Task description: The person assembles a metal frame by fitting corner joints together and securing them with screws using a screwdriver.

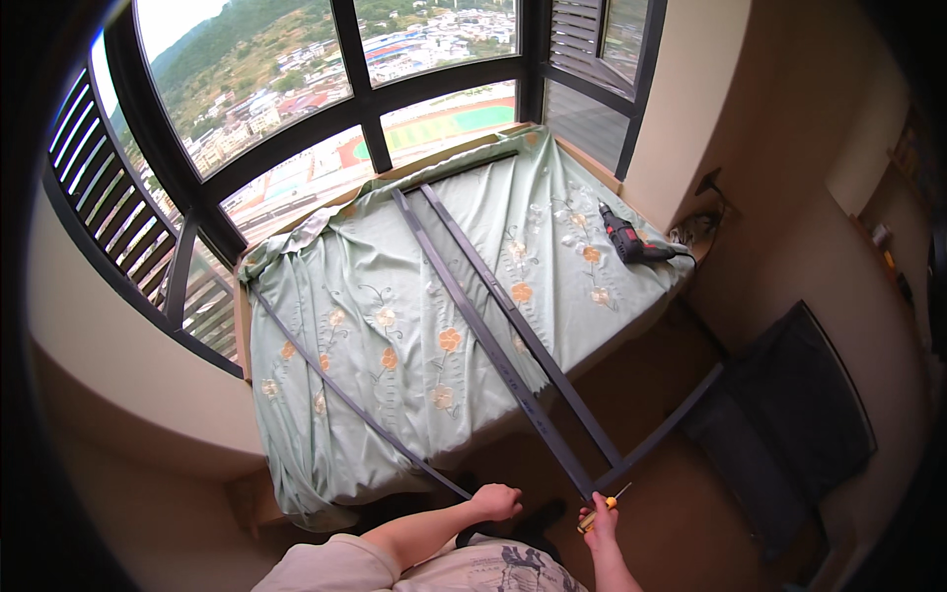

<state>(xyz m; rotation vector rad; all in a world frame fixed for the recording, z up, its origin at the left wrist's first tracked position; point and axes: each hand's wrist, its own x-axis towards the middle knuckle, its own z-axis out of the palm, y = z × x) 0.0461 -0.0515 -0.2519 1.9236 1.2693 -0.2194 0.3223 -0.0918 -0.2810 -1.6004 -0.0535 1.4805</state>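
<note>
Right hand [600,528] closes around a yellow-handled screwdriver [612,502] at the near corner of a dark frame [483,333].
Fingers wrap the tool's handle, its shaft pointing away and to the right; whether they also touch the frame cannot be told. Two long bars of the frame reach back across a pale green flowered cloth [424,306]. Left hand [496,501] is beside the near end of a thin dark strip [357,409], its grip unclear. A drill [623,237] lies on the cloth's right side.
</note>
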